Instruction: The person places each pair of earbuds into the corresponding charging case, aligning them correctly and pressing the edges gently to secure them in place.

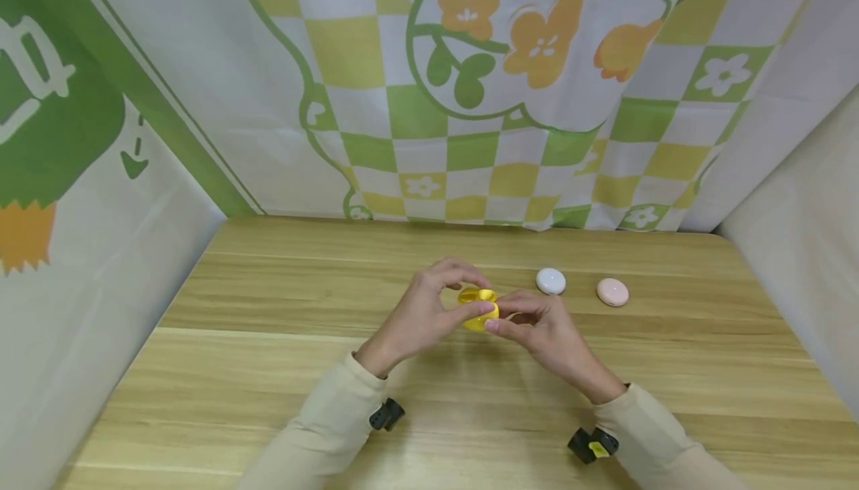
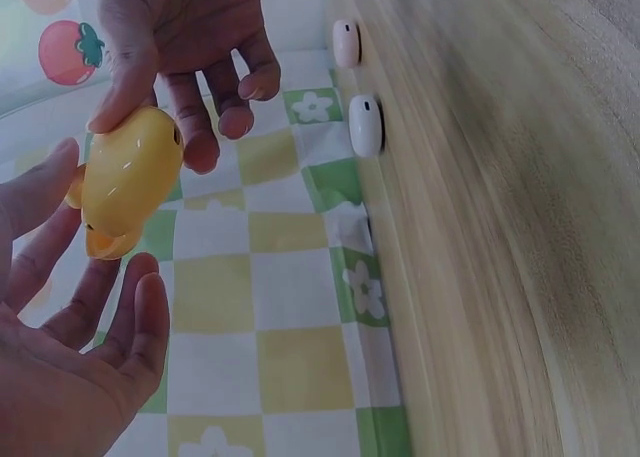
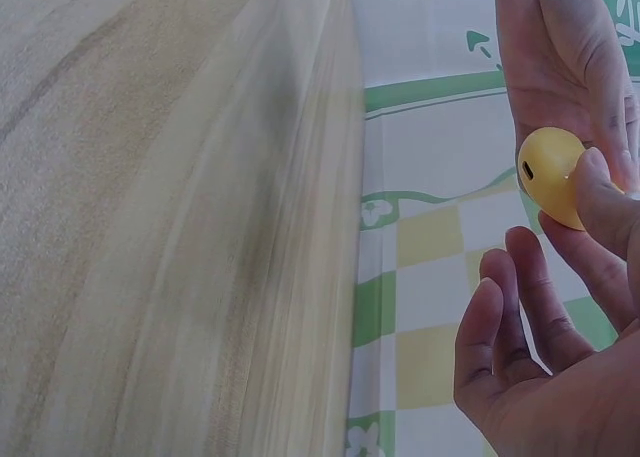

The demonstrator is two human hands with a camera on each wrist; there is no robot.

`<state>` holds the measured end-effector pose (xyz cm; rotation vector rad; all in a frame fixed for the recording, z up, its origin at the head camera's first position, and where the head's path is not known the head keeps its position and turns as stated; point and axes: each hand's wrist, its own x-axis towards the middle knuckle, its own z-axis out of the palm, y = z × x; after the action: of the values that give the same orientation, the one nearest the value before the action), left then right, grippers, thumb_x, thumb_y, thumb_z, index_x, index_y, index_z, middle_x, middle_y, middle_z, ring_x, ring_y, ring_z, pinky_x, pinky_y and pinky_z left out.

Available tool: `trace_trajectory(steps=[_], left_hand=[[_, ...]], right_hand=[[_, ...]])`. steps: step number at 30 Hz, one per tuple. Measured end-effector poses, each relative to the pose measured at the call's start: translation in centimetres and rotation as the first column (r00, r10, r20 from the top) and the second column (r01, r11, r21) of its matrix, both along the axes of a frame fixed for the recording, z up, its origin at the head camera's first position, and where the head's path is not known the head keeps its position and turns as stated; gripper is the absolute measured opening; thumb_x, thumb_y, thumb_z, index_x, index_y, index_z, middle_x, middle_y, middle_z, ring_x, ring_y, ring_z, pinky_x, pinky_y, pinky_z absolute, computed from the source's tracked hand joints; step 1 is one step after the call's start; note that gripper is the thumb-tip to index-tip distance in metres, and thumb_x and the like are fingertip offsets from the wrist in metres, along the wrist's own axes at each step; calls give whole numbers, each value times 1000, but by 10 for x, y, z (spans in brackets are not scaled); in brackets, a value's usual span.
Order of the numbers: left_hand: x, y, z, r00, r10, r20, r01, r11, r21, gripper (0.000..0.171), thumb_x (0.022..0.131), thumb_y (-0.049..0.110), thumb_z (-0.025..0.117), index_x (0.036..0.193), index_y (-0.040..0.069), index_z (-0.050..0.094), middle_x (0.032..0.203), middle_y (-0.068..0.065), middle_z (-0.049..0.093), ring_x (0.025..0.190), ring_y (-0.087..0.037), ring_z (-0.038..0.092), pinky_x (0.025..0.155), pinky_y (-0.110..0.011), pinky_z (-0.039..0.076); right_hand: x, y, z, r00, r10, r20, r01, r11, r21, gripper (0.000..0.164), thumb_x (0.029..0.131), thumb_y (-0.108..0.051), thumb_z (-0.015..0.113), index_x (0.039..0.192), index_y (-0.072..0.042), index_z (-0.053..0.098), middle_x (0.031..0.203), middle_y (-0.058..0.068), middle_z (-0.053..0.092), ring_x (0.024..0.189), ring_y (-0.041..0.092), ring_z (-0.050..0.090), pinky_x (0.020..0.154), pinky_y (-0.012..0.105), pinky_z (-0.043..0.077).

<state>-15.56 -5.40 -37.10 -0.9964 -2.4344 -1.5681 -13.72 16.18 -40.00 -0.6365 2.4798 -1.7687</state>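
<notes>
Above the table, both hands hold a small, glossy yellow case (image 1: 478, 322) with rounded sides. Its lid looks raised in the head view, and a dark port-like slot shows on the yellow case (image 3: 541, 173) in the right wrist view. The left hand (image 1: 423, 311) pinches it from the left, thumb on the near side. From the right, the right hand (image 1: 546, 330) grips it between thumb and forefinger. In the left wrist view, the right hand's other fingers (image 2: 236, 117) extend away from the case. What lies inside the case cannot be made out.
A round white case (image 1: 551, 281) and a pale pink one (image 1: 613, 292) lie on the wooden table (image 1: 268, 385), beyond and right of the hands. Behind the table hangs a checkered cloth (image 1: 419, 113). Further cloth (image 1: 101, 274) walls the left side.
</notes>
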Motion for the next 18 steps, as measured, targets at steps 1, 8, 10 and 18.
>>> trace_trajectory(steps=[1,8,10,18], left_hand=[[0,0,0,1000,0,0,0,1000,-1,21,90,16,80,108,6,75,113,-3,67,110,-18,61,95,-44,51],[1,-1,2,1000,20,-15,-20,1000,-11,21,91,17,79,109,6,76,115,-4,66,112,-20,60,95,-43,52],[1,-2,3,999,39,-4,-39,999,-11,21,93,18,77,110,7,76,116,-4,66,113,-20,60,96,-41,51],[-2,-8,5,992,95,85,-97,995,10,23,102,22,65,115,5,73,119,-6,68,114,-21,61,96,-48,51]], right_hand=[[0,0,0,1000,1,0,-1,1000,-2,19,89,-5,78,107,-2,79,106,9,73,94,22,67,77,31,58],[0,0,1,1000,4,11,-3,1000,-17,18,90,-5,77,107,0,78,108,11,73,95,22,67,77,29,58],[0,0,0,1000,1,11,-1,1000,-19,19,89,-5,78,108,0,78,108,11,73,95,22,67,77,29,58],[1,1,1,1000,-16,12,16,1000,-20,19,89,-4,78,107,2,77,107,12,73,95,21,67,78,29,58]])
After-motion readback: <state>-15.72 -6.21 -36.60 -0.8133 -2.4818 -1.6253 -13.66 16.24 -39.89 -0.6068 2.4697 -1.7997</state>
